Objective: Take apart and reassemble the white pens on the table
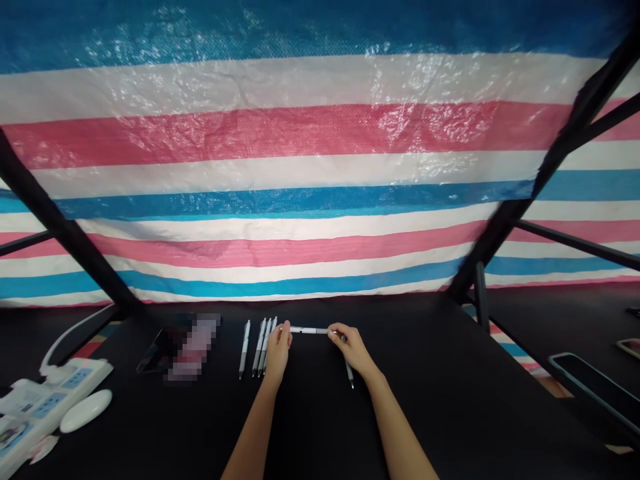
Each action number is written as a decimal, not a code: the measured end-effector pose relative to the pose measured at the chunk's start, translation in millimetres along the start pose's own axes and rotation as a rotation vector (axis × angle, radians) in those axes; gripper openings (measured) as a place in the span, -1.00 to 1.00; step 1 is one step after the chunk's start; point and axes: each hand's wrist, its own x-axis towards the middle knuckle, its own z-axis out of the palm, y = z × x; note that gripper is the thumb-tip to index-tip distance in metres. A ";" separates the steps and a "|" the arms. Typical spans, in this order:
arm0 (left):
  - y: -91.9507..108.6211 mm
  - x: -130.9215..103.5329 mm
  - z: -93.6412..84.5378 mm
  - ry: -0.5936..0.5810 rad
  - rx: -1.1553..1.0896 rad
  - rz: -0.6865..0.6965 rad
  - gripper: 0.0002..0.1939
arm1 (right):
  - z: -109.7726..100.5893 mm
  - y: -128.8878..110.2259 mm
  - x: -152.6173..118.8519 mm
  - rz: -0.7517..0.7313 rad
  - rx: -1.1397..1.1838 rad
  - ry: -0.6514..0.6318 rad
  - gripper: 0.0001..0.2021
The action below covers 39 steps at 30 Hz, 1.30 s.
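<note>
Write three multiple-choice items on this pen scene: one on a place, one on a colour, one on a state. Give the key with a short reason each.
1. Where does the power strip lie on the black table?
A. near left edge
B. far right corner
C. between the hands

2. What colours are the stripes of the tarp behind the table?
A. green and yellow
B. blue, white and pink-red
C. plain grey

3. How is the white pen held?
A. lying untouched
B. in one hand only
C. level, between left hand and right hand

Key: 1 A, it sits by the white mouse at the left; 2 B, those bands repeat across it; 3 C, each hand grips one end.
</note>
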 end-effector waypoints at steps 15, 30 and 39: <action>-1.3 -0.1 1.6 0.007 0.029 0.027 -0.48 | -3.5 -4.2 -1.0 -0.031 -0.054 -0.023 -0.65; 13.9 -7.1 11.5 0.033 -0.260 -0.009 -0.51 | -0.2 -14.1 -0.7 -0.081 -0.036 -0.107 -0.78; 17.5 -10.8 15.0 -0.088 -0.383 -0.101 -0.21 | 4.7 -18.6 -1.0 -0.079 0.053 -0.151 -0.73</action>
